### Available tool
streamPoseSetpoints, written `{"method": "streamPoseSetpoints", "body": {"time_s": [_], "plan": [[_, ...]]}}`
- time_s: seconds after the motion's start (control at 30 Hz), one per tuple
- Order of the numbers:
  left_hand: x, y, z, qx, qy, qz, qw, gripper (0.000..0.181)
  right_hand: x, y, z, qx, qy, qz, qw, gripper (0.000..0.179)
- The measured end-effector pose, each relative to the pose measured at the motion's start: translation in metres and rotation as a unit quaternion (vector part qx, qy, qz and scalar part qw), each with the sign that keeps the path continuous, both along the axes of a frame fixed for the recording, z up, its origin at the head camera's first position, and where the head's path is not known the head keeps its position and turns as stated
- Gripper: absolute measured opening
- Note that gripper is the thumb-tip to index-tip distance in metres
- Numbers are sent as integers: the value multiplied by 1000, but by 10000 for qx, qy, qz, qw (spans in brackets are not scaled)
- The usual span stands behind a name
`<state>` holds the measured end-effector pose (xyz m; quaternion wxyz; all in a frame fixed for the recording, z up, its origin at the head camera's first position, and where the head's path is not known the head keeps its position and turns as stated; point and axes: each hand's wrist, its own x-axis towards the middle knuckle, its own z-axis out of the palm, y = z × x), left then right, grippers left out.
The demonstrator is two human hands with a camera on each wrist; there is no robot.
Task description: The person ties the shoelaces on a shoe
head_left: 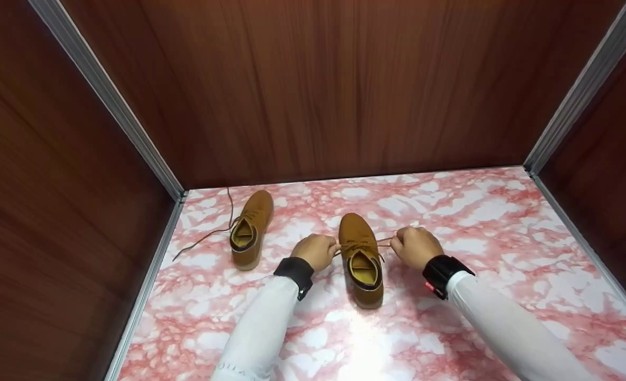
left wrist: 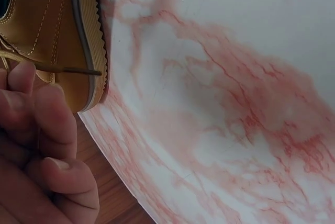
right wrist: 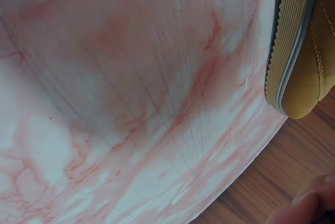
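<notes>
A tan lace-up shoe [head_left: 353, 226] stands upright with its toe away from me, between my two hands. My left hand [head_left: 314, 252] pinches its shoelace close by the left side of the shoe. On the other side my right hand [head_left: 417, 247] holds the lace, with two strands [head_left: 384, 244] stretched from the shoe to the fingers. The laces cross over the tongue, where the knot is too small to make out. In the left wrist view a lace end [left wrist: 78, 70] sticks out past the curled fingers [left wrist: 55, 116]. Only fingertips [right wrist: 306, 205] of the right hand show in its wrist view.
A matching tan shoe [head_left: 260, 209] stands to the left, its dark lace [head_left: 202, 239] trailing loose over the table. The red-and-white marbled tabletop [head_left: 482, 317] is bounded by brown wood-grain panels [head_left: 344, 90] at the back and both sides, with grey metal corner strips [head_left: 117, 106].
</notes>
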<state>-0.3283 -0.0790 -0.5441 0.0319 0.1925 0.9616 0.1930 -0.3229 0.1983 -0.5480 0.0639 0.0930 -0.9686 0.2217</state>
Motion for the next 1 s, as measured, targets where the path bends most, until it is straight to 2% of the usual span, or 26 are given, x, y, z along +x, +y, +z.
{"method": "streamPoseSetpoints", "body": {"time_s": [0.27, 0.47, 0.73, 1.0], "plan": [[1, -3, -2, 101, 62, -57, 9999, 36, 0, 2, -4, 55, 124, -134, 9998, 32], [0, -7, -5, 227, -24, -17, 9997, 40, -2, 5, -7, 6, 26, -112, 9999, 29], [-1, -12, -10, 398, -208, -107, 9989, 42, -2, 10, -11, -320, -33, 17, 9995, 29], [-2, -16, -18, 547, -262, -270, 9978, 35, -3, 14, -17, -604, -145, 16, 9981, 32]]}}
